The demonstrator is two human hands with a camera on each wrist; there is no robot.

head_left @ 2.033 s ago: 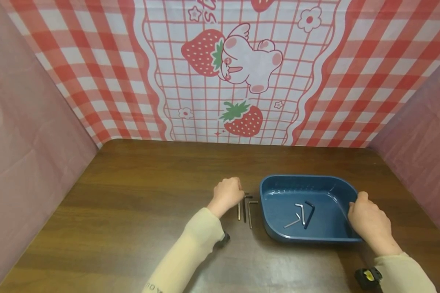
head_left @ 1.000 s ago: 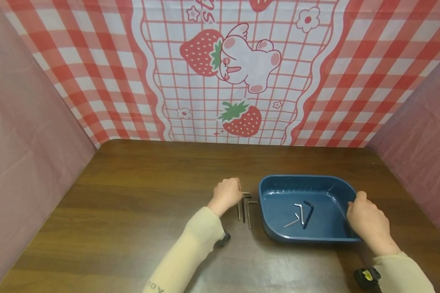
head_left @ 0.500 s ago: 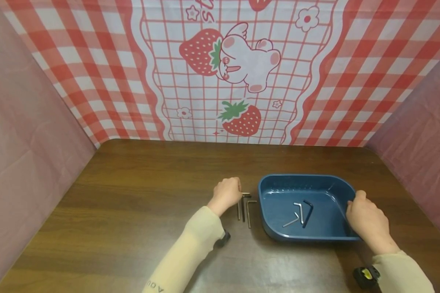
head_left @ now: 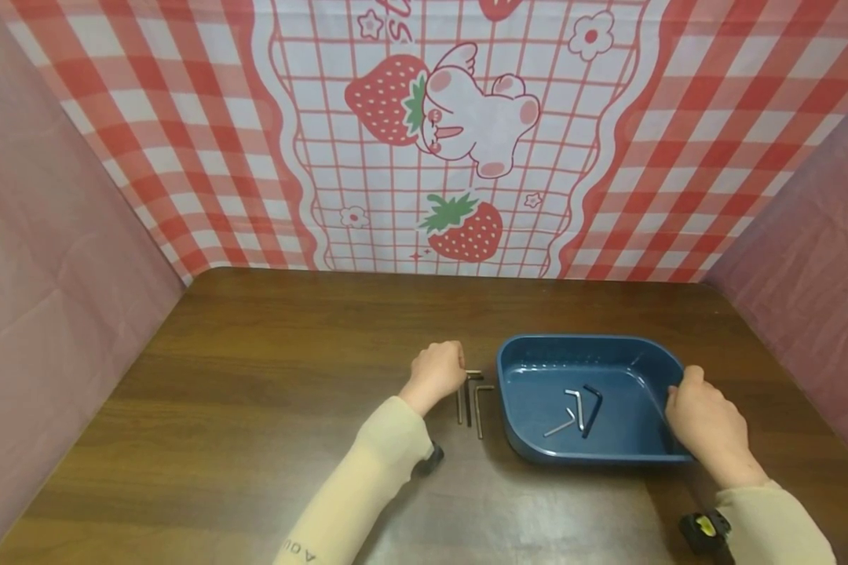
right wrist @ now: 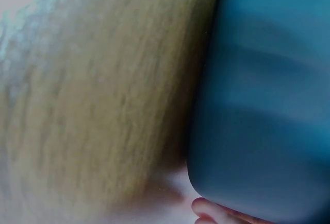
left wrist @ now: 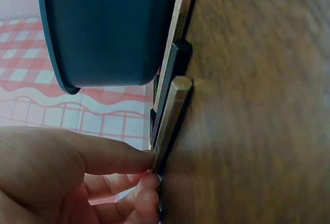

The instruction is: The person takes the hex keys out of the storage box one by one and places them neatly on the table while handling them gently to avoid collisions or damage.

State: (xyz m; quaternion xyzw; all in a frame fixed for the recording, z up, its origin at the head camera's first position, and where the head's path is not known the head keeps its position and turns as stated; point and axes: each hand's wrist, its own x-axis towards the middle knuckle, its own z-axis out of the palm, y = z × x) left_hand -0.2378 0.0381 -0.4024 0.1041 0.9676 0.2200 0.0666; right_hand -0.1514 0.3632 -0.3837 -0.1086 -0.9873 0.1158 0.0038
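My left hand [head_left: 436, 375] pinches the leftmost of three hex keys on the table. In the left wrist view this brass-coloured hex key [left wrist: 174, 105] lies against the wood, thumb and fingertips at its bent end. Beside it lie a black hex key [left wrist: 178, 62] and another brass-coloured hex key [left wrist: 181, 13], long arms roughly parallel. My right hand [head_left: 709, 420] grips the right rim of a blue tray [head_left: 639, 412], thumb inside. Within the tray are a small silver hex key [head_left: 560, 427], a larger silver hex key [head_left: 580, 413] and a black hex key [head_left: 593, 413].
The wooden table [head_left: 254, 377] reaches back to a red-and-white strawberry cloth [head_left: 459, 141]. Pink cloths [head_left: 63, 235] hang on both sides. The tray's left wall stands just right of the loose hex keys.
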